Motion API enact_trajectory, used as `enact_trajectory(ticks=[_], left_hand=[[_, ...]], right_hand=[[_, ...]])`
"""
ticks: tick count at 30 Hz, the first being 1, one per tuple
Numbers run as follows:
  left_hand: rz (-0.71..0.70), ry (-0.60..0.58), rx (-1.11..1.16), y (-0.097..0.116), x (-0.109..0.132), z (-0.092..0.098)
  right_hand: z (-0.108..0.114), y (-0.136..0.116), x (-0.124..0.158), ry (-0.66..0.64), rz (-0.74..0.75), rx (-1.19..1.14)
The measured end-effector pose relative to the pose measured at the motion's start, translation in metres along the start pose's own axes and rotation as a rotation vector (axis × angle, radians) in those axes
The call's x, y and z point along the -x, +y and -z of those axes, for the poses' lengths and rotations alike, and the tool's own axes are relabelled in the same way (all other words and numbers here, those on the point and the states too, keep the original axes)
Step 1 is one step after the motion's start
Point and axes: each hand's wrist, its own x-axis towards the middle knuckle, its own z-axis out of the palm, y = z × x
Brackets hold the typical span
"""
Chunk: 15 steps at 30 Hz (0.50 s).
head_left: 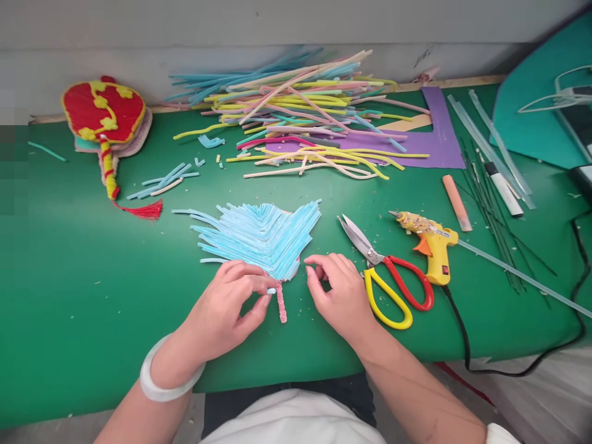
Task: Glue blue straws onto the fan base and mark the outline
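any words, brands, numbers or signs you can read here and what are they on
None reads clearly.
Glue gun: small dark lettering on its side, too blurred to read.
Wall: a dark scribble, no word I can make out.

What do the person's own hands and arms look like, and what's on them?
Both hands are bare. The left hand has a smooth, pale, rounded bangle around its wrist. The right hand has none; a white sleeve edge shows farther up that forearm.
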Motion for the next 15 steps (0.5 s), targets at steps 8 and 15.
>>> enact_trajectory(ticks=[8, 15], left_hand=[[-0.028, -0.115, -0.068, 0.0038, 0.0008, -0.0042], [-0.038, -0.115, -0.094, 0.0031, 0.0006, -0.0072]], right_hand=[[-0.0015, 0.0004, -0.0010, -0.024, 0.015, 0.028], [-0.0007, -0.0011, -0.0004, -0.058, 0.029, 0.019]])
